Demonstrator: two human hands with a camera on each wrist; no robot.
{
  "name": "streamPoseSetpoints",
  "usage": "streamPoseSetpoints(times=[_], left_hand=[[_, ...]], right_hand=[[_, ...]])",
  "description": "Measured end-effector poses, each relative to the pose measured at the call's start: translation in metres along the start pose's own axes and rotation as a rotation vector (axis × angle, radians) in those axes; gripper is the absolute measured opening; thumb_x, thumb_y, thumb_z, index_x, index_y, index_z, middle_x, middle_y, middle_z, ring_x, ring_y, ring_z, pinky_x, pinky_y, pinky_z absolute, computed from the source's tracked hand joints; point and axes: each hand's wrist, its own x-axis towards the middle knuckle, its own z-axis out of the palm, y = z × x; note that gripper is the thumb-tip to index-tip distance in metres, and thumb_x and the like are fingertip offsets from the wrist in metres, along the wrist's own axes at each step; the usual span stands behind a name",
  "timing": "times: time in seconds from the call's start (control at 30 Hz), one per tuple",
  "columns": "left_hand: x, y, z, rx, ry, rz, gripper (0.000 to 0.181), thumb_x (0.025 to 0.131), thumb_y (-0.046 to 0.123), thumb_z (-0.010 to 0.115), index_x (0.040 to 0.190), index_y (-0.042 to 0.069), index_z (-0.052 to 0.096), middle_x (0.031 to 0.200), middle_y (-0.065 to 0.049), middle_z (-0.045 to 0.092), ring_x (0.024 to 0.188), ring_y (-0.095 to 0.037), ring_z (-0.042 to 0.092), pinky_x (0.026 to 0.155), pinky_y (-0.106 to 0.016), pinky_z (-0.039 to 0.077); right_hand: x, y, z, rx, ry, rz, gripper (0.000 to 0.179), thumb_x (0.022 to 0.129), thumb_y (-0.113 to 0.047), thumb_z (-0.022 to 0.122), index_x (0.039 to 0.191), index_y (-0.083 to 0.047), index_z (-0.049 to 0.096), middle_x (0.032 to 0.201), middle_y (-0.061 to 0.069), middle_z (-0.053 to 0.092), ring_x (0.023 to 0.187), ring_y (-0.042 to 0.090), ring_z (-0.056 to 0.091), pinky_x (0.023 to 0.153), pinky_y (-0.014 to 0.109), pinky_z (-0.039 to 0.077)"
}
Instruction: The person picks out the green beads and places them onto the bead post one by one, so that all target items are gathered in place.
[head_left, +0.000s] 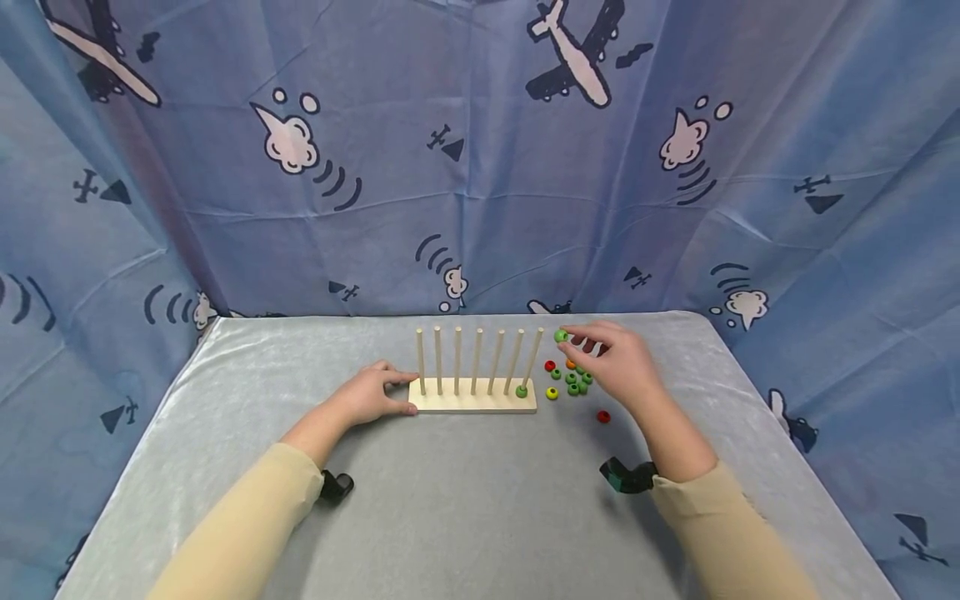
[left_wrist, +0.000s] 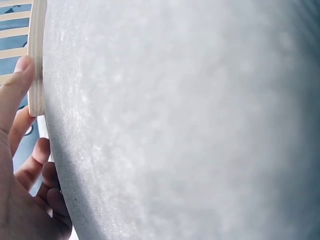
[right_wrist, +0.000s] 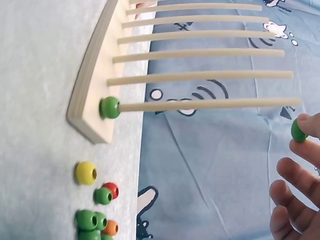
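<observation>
Tabletop [head_left: 420,533] covered in pale grey cloth [head_left: 525,500]. Standing on it: pale wooden rectangular rack [head_left: 472,404] with seven pegs [head_left: 476,358]. Beside its right end, round, holed green beads [head_left: 573,389], two red beads [head_left: 603,417], yellow bead [head_left: 552,393], orange bead [right_wrist: 110,228].

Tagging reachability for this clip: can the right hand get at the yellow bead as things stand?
Probably yes: the yellow bead lies uncovered beside the wooden peg rack, near the right hand. That hand pinches a green bead, though, which would likely need placing first.
</observation>
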Motion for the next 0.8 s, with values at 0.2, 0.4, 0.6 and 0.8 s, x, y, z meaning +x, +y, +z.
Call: streamPoseSetpoints(times=[0.2, 0.4, 0.6, 0.8], left_hand=[[0.001, -0.001, 0.003, -0.008, 0.003, 0.008, 0.068, 0.077, 0.05, 0.082, 0.137, 0.025, 0.063, 0.113, -0.002, 0.054, 0.098, -0.021, 0.052, 0.085, -0.041, 0.044], [0.001, -0.002, 0.002, -0.019, 0.009, 0.005, 0.069, 0.076, 0.049, 0.083, 0.137, 0.024, 0.063, 0.114, -0.003, 0.054, 0.098, -0.021, 0.052, 0.086, -0.042, 0.044], [0.001, -0.003, 0.001, -0.007, 0.01, 0.01, 0.068, 0.077, 0.05, 0.082, 0.137, 0.024, 0.063, 0.113, -0.003, 0.054, 0.098, -0.021, 0.051, 0.086, -0.042, 0.044], [0.0, -0.002, 0.001, -0.001, 0.011, 0.017, 0.067, 0.077, 0.048, 0.083, 0.136, 0.024, 0.064, 0.11, -0.004, 0.054, 0.094, -0.021, 0.05, 0.083, -0.04, 0.043]], right_hand=[[0.002, -0.01, 0.0, 0.049, 0.032, 0.0, 0.029, 0.092, -0.03, 0.073, 0.118, -0.016, 0.075, 0.096, -0.001, 0.069, 0.082, 0.017, 0.057, 0.07, 0.036, 0.049], [0.005, -0.016, 0.003, 0.094, 0.047, -0.013, 0.03, 0.093, -0.031, 0.072, 0.121, -0.019, 0.074, 0.091, -0.001, 0.066, 0.081, 0.016, 0.058, 0.07, 0.036, 0.05], [0.008, -0.014, 0.009, 0.118, 0.042, 0.001, 0.03, 0.093, -0.031, 0.072, 0.121, -0.02, 0.074, 0.091, -0.002, 0.066, 0.082, 0.015, 0.057, 0.07, 0.035, 0.05], [0.008, -0.016, 0.01, 0.141, 0.029, -0.011, 0.029, 0.093, -0.033, 0.071, 0.119, -0.019, 0.075, 0.091, -0.003, 0.066, 0.08, 0.016, 0.057, 0.069, 0.036, 0.049]])
